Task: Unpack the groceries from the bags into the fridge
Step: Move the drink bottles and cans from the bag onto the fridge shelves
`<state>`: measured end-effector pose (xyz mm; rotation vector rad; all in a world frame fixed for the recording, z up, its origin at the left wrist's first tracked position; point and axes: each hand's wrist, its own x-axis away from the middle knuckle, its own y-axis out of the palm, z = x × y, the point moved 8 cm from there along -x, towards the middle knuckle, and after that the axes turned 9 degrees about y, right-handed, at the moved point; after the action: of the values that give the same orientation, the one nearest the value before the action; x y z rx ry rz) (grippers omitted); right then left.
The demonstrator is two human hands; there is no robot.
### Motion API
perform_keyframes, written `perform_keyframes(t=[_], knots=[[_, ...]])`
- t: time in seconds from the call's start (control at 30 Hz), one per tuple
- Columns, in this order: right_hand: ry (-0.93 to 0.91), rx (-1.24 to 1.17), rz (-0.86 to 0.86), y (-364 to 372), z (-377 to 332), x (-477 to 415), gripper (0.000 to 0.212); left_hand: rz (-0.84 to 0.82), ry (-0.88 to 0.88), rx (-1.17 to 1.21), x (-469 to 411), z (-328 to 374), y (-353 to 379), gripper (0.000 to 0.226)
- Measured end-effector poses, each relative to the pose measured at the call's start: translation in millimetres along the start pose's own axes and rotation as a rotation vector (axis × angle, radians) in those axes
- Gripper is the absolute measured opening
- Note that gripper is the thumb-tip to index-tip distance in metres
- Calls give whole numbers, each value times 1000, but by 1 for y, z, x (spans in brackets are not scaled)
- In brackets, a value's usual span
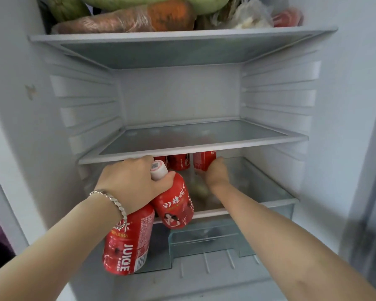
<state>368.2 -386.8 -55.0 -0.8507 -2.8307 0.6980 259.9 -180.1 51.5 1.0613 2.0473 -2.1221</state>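
Observation:
My left hand (132,183) grips two red juice bottles by their necks in front of the open fridge: one bottle (126,242) hangs low at the left, the other (176,205) tilts to its right with a white cap. My right hand (217,172) reaches onto the lower glass shelf (269,187) and holds a red juice bottle (204,160) standing there; the hand is blurred. Two more red bottles (179,161) stand at the back of that shelf, partly hidden by the shelf above.
The middle glass shelf (204,135) carries nothing. The top shelf (182,33) holds wrapped carrots (139,18), green vegetables and bagged food. A clear drawer (204,240) sits below the lower shelf. The fridge's white side walls close in left and right.

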Motion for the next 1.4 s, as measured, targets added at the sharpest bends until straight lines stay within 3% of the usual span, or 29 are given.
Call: perform_keyframes(t=[0.1, 0.27, 0.37, 0.47, 0.53, 0.63, 0.67, 0.73, 0.8, 0.83, 0.97, 1.07, 1.27, 1.4], knots=[[16, -25, -40, 21, -4, -25, 55, 1, -1, 0, 0, 0, 0, 42], [-84, 341, -94, 44, 2, -49, 52, 11, 10, 5, 0, -2, 1, 43], [-90, 283, -255, 46, 1, -39, 41, 18, 9, 26, 0, -3, 1, 42], [-124, 186, -233, 18, -17, -6, 27, 34, 17, 37, 0, -3, 2, 42], [-210, 123, -300, -3, -26, 35, 35, 37, 16, 38, 0, -3, 2, 42], [-429, 69, -728, -5, -31, 120, 74, 55, 23, 14, 1, -1, 0, 44], [-463, 18, -794, -3, -30, 142, 87, 73, 33, -1, 1, 1, -2, 45], [-524, -54, -623, 2, -27, 156, 99, 100, 63, -25, 0, 8, -3, 47], [-551, -85, -358, 0, -26, 153, 99, 94, 95, -14, -3, 17, -1, 47], [-541, -121, -303, -3, -25, 150, 95, 94, 94, 13, -5, 18, -1, 48], [-467, -223, -267, -18, -18, 134, 80, 227, -66, 194, -6, 2, -16, 55], [-458, -178, -245, -21, -18, 130, 81, 410, -144, 163, 1, -3, -25, 49], [-427, -138, -280, -12, -20, 120, 83, 748, 18, 28, 13, 2, -21, 40], [-423, -131, -289, -7, -20, 118, 86, 829, 70, -18, 21, 8, -21, 28]])
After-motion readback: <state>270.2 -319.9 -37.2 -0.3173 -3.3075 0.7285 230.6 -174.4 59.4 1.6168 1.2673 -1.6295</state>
